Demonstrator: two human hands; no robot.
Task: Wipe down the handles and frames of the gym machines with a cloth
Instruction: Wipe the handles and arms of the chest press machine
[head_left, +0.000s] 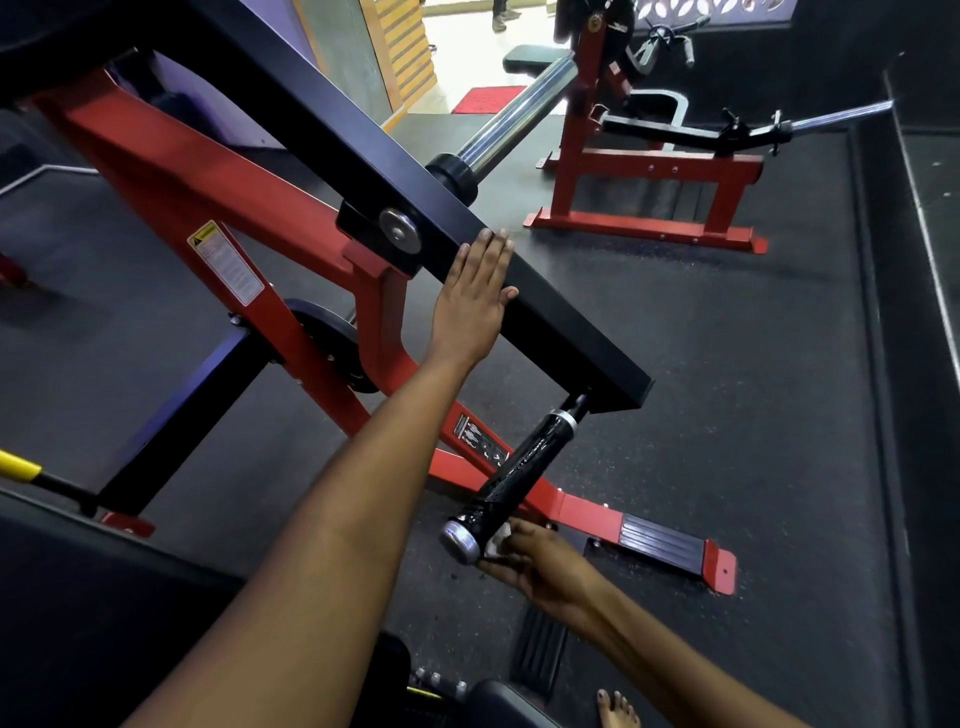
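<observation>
- The left hand (475, 296) is lying flat, fingers straight, against the side of the black arm (550, 312) of the machine, seemingly steadying it.
- The right hand (540, 564) is pinching a small white cloth (497, 543) against the lower end of the black handle (514, 478), just beside its silver end cap (457, 540).
- The handle is sticking out from the near end of the arm, above the red frame (208, 208) and its footplate (660, 543).
- To do this well, the cloth is probably best wrapped round the grip and drawn along its whole length while twisting, so the underside gets wiped too.
- The flat hand should be pressing firmly enough that the arm is not swinging.
- Only a scrap of cloth is showing; spreading it wider would likely cover more.
</observation>
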